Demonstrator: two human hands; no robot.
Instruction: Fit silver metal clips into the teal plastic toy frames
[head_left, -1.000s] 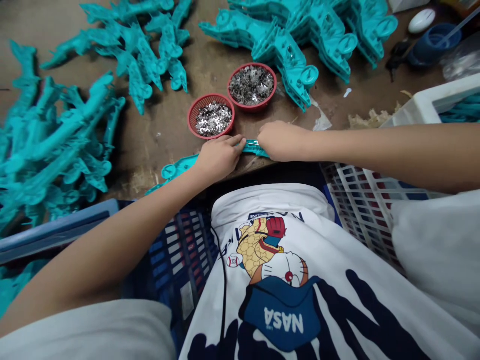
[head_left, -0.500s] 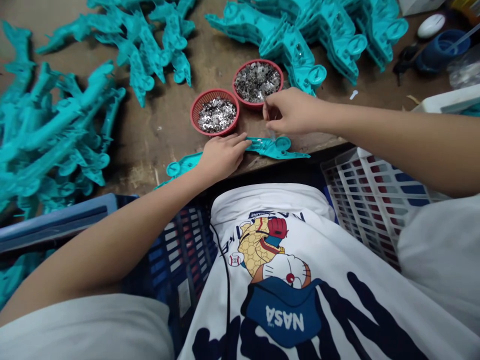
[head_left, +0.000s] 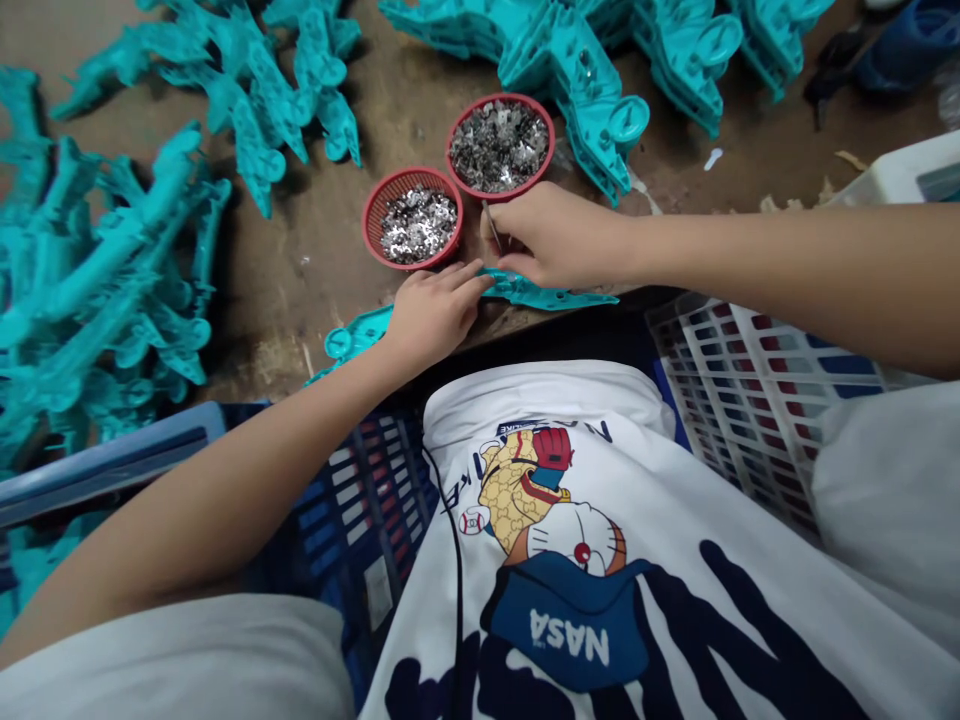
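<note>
A long teal plastic part (head_left: 551,294) lies along the near edge of the table. My left hand (head_left: 436,308) is closed over its middle, fingers laid across the top and the thumb hidden. To the right, my right hand (head_left: 559,235) is just above the same part, fingers pinched on a thin metal tool (head_left: 492,228) that looks like tweezers. Its tip is hard to make out. Just beyond my hands are two red baskets of small shiny metal pieces: a left basket (head_left: 367,235) and a right basket (head_left: 551,150), close together.
Teal parts lie in a heap (head_left: 97,290) at left, with another group (head_left: 277,90) behind. Stacked teal parts (head_left: 562,70) stand at the back right. A blue crate (head_left: 367,500) and a white crate (head_left: 750,390) flank my lap. Far right sits a dark blue cup (head_left: 907,50).
My right hand has moved left along the teal part, closer to my left hand, and the thin metal tool now shows in its fingers. My left hand stays on the part. The view has shifted slightly.
</note>
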